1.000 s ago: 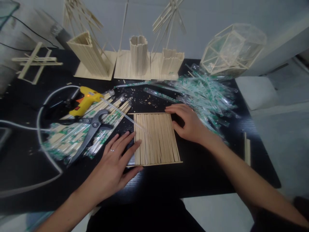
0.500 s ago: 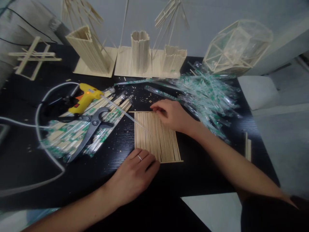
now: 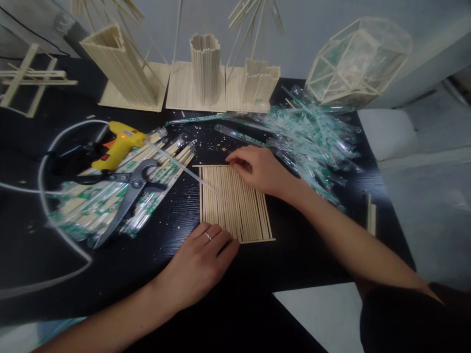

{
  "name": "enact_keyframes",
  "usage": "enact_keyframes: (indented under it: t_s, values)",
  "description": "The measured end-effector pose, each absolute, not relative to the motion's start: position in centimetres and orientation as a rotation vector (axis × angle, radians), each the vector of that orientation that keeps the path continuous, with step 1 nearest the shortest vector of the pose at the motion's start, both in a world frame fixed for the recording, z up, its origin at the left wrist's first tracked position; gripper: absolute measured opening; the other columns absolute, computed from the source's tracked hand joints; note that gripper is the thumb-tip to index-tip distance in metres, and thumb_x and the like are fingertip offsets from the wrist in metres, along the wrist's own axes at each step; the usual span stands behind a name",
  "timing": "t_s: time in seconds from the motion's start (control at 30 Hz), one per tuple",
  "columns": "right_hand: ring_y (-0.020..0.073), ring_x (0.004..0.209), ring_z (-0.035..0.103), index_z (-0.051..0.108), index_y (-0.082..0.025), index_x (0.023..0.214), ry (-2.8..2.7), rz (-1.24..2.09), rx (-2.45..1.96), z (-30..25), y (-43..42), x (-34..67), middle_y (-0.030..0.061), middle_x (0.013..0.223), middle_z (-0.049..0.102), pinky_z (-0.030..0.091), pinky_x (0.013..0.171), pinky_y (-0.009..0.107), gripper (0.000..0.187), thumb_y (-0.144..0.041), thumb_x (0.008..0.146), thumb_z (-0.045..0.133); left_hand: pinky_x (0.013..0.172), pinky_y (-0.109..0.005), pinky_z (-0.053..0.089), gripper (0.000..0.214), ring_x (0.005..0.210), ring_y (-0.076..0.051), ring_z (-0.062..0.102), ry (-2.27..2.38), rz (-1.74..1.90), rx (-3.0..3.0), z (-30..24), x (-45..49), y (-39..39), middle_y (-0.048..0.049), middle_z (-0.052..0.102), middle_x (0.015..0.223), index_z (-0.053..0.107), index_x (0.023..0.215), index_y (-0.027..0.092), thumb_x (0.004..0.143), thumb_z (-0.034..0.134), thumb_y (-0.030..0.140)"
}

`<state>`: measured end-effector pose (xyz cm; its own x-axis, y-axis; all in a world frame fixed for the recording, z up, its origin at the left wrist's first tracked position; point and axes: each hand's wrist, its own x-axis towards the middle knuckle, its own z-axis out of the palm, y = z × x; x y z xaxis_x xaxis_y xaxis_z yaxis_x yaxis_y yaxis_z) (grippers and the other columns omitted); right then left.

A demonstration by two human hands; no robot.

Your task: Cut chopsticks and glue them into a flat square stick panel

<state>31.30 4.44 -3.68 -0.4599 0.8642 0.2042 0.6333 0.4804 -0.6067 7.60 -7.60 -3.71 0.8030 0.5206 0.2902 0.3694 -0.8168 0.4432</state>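
Note:
A flat panel of wooden chopsticks (image 3: 228, 196) lies on the black table, its sticks side by side, with a crosswise stick along the far and near edges. My left hand (image 3: 206, 260), wearing a ring, has its fingers curled over the near left corner; their tips are hidden. At the far edge, my right hand (image 3: 259, 169) rests with thumb and fingers drawn together on the panel. Left of it lies a yellow glue gun (image 3: 119, 144); a long translucent glue stick (image 3: 184, 169) reaches from its back over the panel. Pruning shears (image 3: 136, 186) lie below the gun.
Wrapped chopsticks (image 3: 91, 206) lie under the shears. Several green-printed empty wrappers (image 3: 312, 137) are heaped at right. Behind stand stick-built holders (image 3: 206, 68), a stick frame (image 3: 33, 81) and a faceted frame (image 3: 360, 63). Two short sticks (image 3: 371, 215) lie near the right edge.
The whole view has shifted a little, so everything appears slightly further left and up. Both hands keep nearly the same places on the panel.

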Motion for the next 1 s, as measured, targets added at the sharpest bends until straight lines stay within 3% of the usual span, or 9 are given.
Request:
enact_keyframes:
  t_s: [0.4,0.6,0.77,1.0]
  values:
    - [0.0221,0.096,0.07,0.073,-0.015,0.109,-2.233,0.601,-1.205,-4.2,4.5,31.4,0.0088,0.105,0.076,0.054,0.089,0.037,0.025,-0.007,0.095,0.054,0.077,-0.038,0.041,0.016,0.084,-0.021,0.054,0.696,0.562,2.612,-3.8,7.8,-8.0,-0.0053,0.065,0.093,0.066,0.109,0.013,0.103,0.053,0.007]
    - [0.0254,0.107,0.07,0.071,-0.016,0.113,-2.207,0.484,-1.195,-2.3,2.3,32.8,0.0109,0.114,0.074,0.056,0.094,0.041,0.025,-0.008,0.096,0.055,0.08,-0.038,0.045,0.009,0.085,-0.02,0.06,0.815,0.676,2.557,-2.9,6.0,-6.5,-0.0045,0.068,0.095,0.066,0.109,0.015,0.1,0.066,0.016]
    - [0.0222,0.097,0.072,0.071,-0.02,0.107,-2.189,0.444,-1.388,-1.1,-2.4,35.6,0.0071,0.108,0.074,0.059,0.086,0.038,0.016,-0.014,0.099,0.058,0.092,-0.044,0.05,0.019,0.103,-0.026,0.066,1.058,0.654,2.622,-3.1,2.0,-4.4,-0.0098,0.07,0.112,0.067,0.118,0.016,0.1,0.064,0.018]
    - [0.0297,0.113,0.067,0.068,-0.026,0.12,-2.2,0.499,-1.509,-2.5,-6.5,36.6,0.0082,0.118,0.072,0.057,0.099,0.055,0.025,-0.017,0.097,0.062,0.112,-0.056,0.045,0.038,0.136,-0.034,0.055,1.08,0.49,2.67,-4.1,1.0,-3.9,-0.0152,0.063,0.141,0.059,0.139,0.016,0.102,0.06,0.027]
